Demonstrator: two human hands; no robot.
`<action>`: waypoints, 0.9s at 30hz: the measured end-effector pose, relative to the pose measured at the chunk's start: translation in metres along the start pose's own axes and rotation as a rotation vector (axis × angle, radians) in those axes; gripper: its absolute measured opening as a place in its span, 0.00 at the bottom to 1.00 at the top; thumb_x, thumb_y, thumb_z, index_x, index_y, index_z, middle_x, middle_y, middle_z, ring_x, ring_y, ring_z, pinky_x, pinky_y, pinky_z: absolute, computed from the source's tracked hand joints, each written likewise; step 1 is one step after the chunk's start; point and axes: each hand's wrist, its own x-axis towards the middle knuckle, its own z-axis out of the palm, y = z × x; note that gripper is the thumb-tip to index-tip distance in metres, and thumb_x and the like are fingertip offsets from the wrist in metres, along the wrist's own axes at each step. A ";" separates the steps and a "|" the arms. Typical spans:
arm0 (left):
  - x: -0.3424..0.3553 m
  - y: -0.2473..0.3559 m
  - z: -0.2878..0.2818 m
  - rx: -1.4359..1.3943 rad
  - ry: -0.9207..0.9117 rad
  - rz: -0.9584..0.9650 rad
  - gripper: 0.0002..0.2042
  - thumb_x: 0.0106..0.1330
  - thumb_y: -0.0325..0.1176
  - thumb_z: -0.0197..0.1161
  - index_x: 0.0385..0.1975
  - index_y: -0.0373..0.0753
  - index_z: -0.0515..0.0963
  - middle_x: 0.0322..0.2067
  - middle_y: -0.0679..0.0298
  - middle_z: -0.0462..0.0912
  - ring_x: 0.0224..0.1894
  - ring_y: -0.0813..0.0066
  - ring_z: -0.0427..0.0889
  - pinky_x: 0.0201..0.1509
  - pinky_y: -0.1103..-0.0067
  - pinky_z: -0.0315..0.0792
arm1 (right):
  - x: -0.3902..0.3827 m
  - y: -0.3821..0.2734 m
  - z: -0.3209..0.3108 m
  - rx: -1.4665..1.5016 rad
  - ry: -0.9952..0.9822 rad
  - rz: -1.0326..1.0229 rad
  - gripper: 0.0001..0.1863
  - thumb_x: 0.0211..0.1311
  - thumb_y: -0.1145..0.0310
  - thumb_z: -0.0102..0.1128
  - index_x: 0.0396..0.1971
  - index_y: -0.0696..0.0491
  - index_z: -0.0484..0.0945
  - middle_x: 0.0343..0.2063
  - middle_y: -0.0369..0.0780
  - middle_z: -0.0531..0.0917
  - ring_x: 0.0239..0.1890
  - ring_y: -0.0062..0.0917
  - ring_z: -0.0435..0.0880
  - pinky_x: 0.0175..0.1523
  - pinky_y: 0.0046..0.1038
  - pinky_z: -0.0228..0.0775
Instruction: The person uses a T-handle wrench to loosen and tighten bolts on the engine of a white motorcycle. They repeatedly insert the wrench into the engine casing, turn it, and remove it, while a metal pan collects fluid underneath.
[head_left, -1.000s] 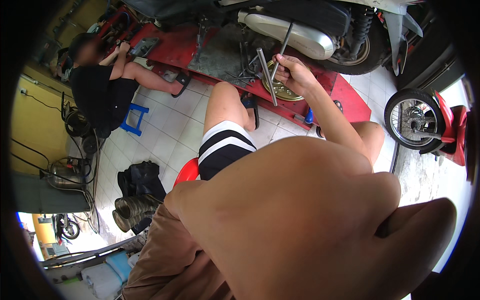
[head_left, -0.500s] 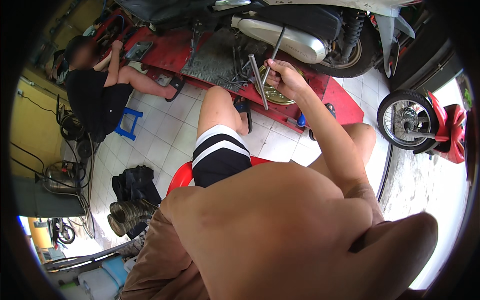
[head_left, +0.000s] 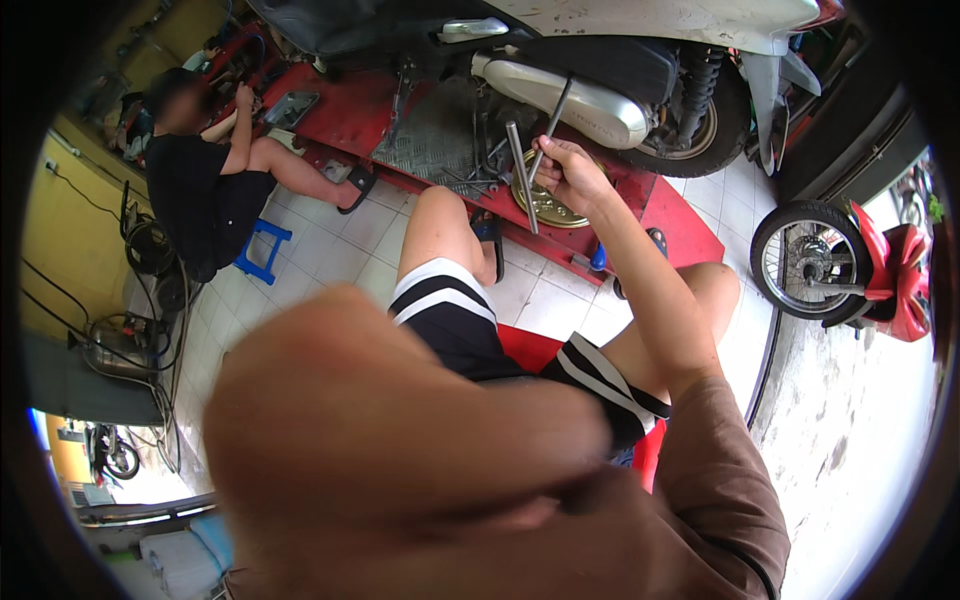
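Note:
My right hand (head_left: 572,175) is closed around the shaft of a metal T-handle wrench (head_left: 521,175), close to its crossbar. The crossbar slants just left of my fingers, and the thin shaft points up and away toward the silver engine cover (head_left: 565,100) of a motorcycle. Whether its far end touches the motorcycle I cannot tell. Beneath my hand a round gold-coloured tray (head_left: 553,213) lies on a red lift platform (head_left: 670,215). My bent left arm (head_left: 390,430) is raised close to the camera and blurred, and its hand does not show.
Several tools (head_left: 485,182) lie on the platform's metal plate left of the tray. A blue-handled tool (head_left: 599,257) is at its near edge. To the left a co-worker (head_left: 200,180) sits near a blue stool (head_left: 263,248). A red motorcycle (head_left: 890,265) stands at the right.
My left arm has swung leftward across the lower view. The right hand still holds the T-handle wrench in nearly the same place. The whole view has shifted slightly.

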 end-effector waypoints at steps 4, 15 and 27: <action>-0.002 -0.048 -0.044 0.247 0.140 -0.172 0.11 0.46 0.31 0.65 0.29 0.38 0.73 0.34 0.61 0.67 0.35 0.70 0.62 0.37 0.76 0.56 | -0.012 -0.014 -0.022 -0.023 0.034 -0.038 0.10 0.68 0.65 0.49 0.31 0.56 0.69 0.17 0.30 0.62 0.18 0.13 0.54 0.23 0.17 0.47; -0.036 -0.170 -0.102 0.704 -0.013 -0.622 0.13 0.48 0.32 0.64 0.34 0.39 0.74 0.39 0.60 0.67 0.41 0.68 0.62 0.43 0.75 0.58 | -0.009 -0.010 -0.021 -0.122 0.059 0.003 0.10 0.68 0.64 0.49 0.30 0.54 0.70 0.17 0.30 0.63 0.18 0.14 0.55 0.23 0.18 0.48; -0.052 -0.230 -0.077 0.725 -0.203 -0.866 0.14 0.51 0.34 0.63 0.38 0.39 0.75 0.45 0.58 0.67 0.48 0.66 0.62 0.49 0.73 0.60 | -0.006 -0.007 -0.020 -0.127 0.085 0.002 0.11 0.68 0.63 0.50 0.30 0.54 0.71 0.17 0.30 0.63 0.17 0.14 0.55 0.22 0.19 0.47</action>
